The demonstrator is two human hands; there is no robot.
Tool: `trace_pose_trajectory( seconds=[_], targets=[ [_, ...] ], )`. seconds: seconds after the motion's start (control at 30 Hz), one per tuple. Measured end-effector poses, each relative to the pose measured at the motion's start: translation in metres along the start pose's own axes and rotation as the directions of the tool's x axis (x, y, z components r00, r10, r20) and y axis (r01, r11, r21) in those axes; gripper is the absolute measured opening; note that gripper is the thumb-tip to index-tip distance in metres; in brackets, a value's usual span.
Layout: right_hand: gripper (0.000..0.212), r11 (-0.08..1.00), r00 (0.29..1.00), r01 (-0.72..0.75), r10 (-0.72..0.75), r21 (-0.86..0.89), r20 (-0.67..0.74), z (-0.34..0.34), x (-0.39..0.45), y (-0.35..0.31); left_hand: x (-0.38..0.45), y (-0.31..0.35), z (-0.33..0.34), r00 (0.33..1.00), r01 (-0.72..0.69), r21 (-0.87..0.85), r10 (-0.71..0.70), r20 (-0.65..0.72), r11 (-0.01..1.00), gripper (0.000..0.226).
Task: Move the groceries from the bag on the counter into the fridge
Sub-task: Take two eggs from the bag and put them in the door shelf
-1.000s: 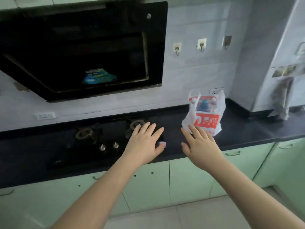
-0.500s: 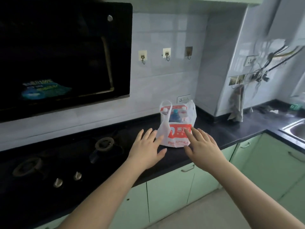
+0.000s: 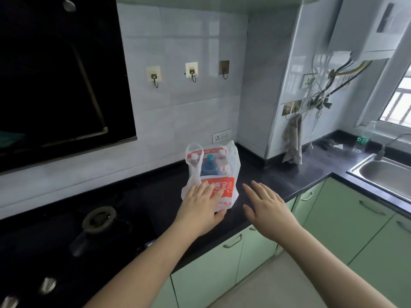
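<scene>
Now both hands, left (image 3: 201, 208) and right (image 3: 268, 211), are flat and empty; the soft bag (image 3: 212, 174) may tip, spilling bottles (image 3: 208, 166).

Plastic bag (image 3: 212, 174) is set on countertop (image 3: 278, 178), right of gas burner (image 3: 99, 218) (bottles (image 3: 208, 166) inside); sink (image 3: 382, 172) is placed far right, wall socket (image 3: 221, 136) behind bag.

Left hand (image 3: 200, 207) covers the lower left front of the bag (image 3: 224, 185), hiding part of its red print. Bottles (image 3: 209, 166) inside show only as caps and shoulders through the plastic; labels unreadable. Hob (image 3: 66, 252) cut off at the bottom-left edge; sink (image 3: 382, 174) cut off at the right.
</scene>
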State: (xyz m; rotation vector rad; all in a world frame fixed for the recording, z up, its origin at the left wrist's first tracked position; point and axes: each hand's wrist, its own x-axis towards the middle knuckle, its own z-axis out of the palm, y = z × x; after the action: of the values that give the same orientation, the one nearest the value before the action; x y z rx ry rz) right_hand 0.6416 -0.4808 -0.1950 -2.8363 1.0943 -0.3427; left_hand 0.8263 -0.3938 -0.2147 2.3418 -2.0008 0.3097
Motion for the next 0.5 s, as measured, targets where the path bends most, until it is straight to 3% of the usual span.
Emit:
trace_pose_trajectory(
  seconds=[0.17,0.5],
  targets=[
    [0.059,0.996,0.996,0.083,-0.083,-0.025,0.027,0.014,0.035,0.041,0.059,0.012,0.012,0.999,0.000,0.037,-0.002,0.052,0.999,0.065],
    [0.067,0.974,0.972,0.216,-0.221,0.066,0.074,0.038,0.125,0.082,0.120,-0.002,0.036,0.985,0.142,0.043,-0.145,0.089,0.989,0.061]
  ],
)
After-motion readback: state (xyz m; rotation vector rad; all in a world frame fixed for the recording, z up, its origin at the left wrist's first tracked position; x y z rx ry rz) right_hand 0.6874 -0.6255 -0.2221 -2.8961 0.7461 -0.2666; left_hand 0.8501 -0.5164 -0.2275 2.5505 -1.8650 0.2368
